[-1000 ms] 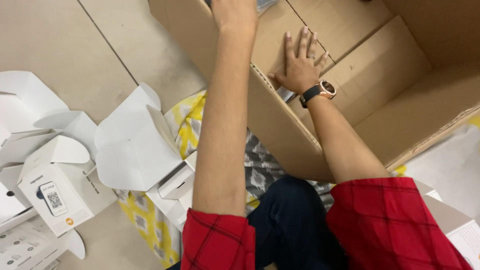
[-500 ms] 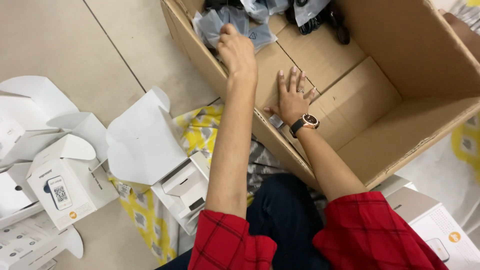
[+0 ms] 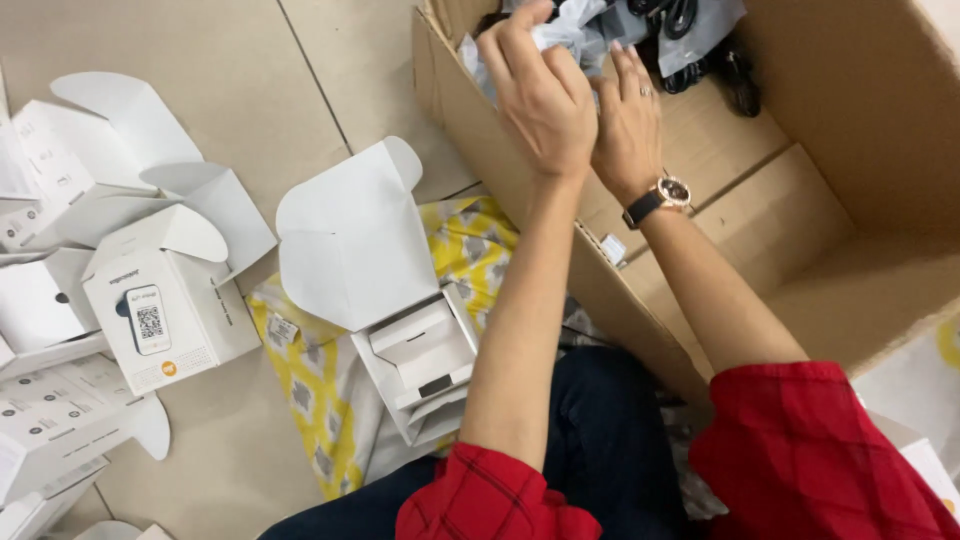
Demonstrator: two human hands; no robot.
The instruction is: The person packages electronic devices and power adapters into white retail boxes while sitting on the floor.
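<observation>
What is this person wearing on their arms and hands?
Both arms are bare from above the elbow, with short red checked sleeves. The right hand has a ring on one finger, and its wrist carries a watch with a dark strap and round gold-toned case. The left hand wears nothing.

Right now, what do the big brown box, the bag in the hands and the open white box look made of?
Big brown box: corrugated cardboard, matte, with raw edges and fold creases. Bag pinched by the left hand, right hand beside it: probably thin clear plastic film, crinkled and glossy. Open white box: thin paperboard, smooth matte, with die-cut rounded flaps.
</observation>
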